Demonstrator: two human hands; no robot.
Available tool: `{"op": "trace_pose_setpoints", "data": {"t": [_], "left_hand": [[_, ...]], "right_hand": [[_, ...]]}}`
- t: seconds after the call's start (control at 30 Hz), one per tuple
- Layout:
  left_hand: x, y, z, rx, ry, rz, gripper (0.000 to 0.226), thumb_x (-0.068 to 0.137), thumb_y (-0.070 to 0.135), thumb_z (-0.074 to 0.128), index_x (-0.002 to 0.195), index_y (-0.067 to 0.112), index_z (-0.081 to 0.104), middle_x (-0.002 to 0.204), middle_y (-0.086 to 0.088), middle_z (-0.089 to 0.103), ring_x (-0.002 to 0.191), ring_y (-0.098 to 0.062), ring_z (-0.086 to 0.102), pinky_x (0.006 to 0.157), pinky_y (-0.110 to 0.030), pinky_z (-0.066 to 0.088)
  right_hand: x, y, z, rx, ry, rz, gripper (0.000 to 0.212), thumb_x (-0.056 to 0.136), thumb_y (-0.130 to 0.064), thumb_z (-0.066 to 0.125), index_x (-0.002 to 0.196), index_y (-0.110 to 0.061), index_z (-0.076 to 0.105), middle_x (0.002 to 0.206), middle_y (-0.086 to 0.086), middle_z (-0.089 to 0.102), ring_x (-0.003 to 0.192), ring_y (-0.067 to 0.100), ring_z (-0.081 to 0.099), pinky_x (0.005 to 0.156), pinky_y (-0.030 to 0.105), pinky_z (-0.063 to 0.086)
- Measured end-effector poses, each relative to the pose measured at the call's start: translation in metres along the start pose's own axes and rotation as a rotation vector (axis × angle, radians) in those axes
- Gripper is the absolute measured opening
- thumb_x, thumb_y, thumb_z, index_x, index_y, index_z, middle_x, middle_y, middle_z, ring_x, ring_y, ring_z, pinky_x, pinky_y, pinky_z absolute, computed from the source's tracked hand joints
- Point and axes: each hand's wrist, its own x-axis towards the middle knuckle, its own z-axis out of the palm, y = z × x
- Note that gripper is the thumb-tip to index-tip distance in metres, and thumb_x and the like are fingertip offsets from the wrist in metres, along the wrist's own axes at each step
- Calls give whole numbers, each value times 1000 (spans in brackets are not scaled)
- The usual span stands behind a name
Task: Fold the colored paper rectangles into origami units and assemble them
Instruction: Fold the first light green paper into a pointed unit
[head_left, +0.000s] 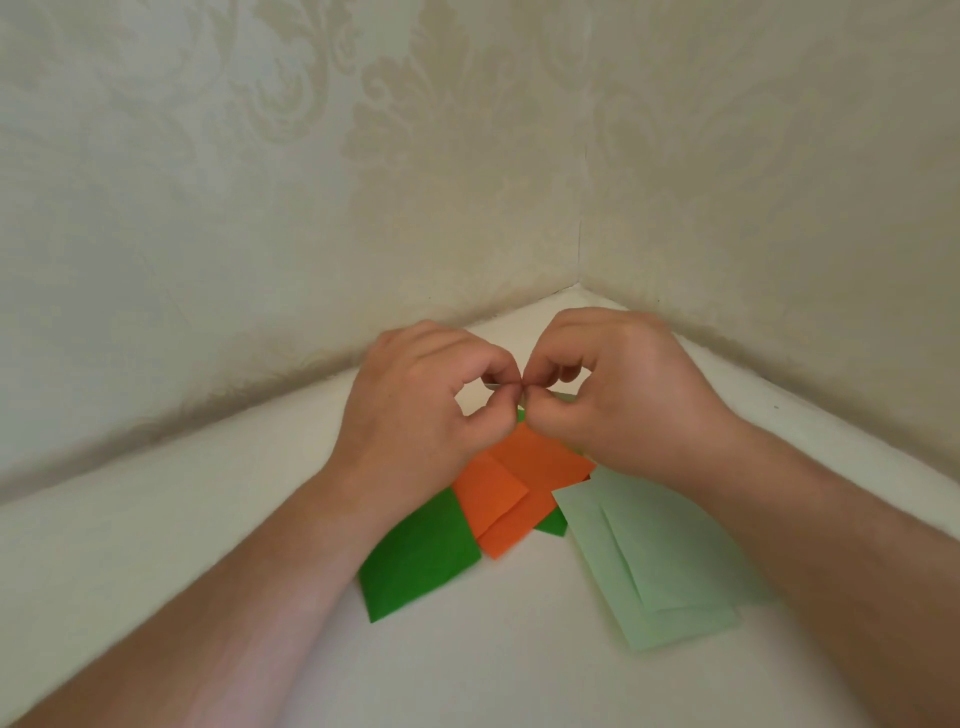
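Between the two sets of pinching fingertips, raised a little over the white table (208, 545) in the wallpapered corner, sits a thin edge of paper, mostly hidden; only a sliver of green shows just below the fingers, so its colour and fold state cannot be told for certain. The left hand (415, 405) has thumb and forefinger curled together into a ring, clamped on that edge, and the right hand (618, 395) mirrors it, its fingertips touching the left's. Below and toward the person from the fingers lies the orange paper (524, 488), already creased with a flap folded over, resting on the dark green paper (421, 556), which runs under the left wrist. Beside these, beneath the right wrist, lies the pale green paper (670, 561), folded lengthwise with a visible flap. Such sheets are likely very light, thin and limp until creased, easily torn or crumpled, and somewhat slick on a smooth tabletop. They are best held at edges and corners with fingertips, pressing creases flat against the table rather than squeezing mid-sheet.
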Motion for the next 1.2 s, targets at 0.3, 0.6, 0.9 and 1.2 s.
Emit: {"op": "trace_pose_setpoints", "data": {"t": [0.3,0.6,0.9,1.2], "left_hand": [[3,-1,-11,-45,32,-98,7,83,30,64,78,34,63,79,22,63,87,-3,57,86,-42,48],[5,-13,-18,-76,166,-245,8,84,28,62,80,34,63,83,23,65,89,3,59,80,-14,43],[0,-1,-11,-152,248,-263,17,85,21,76,79,34,67,85,20,69,88,-4,64,81,-26,51],[-3,6,4,-120,153,94,17,79,30,84,79,17,73,83,10,70,83,-13,62,80,-37,49]], "right_hand": [[2,4,-10,-24,6,1,6,71,-22,66,67,-23,70,67,-13,62,69,11,59,61,34,50],[8,18,-32,-84,91,189,8,71,-22,70,63,-23,66,67,-12,64,69,9,61,63,33,51],[-1,-8,-11,238,-31,382,21,89,-25,72,69,-22,71,58,-23,61,49,3,51,49,12,38],[2,-20,5,685,11,573,15,91,-6,63,76,-5,65,79,18,68,62,17,62,64,39,48]]}}
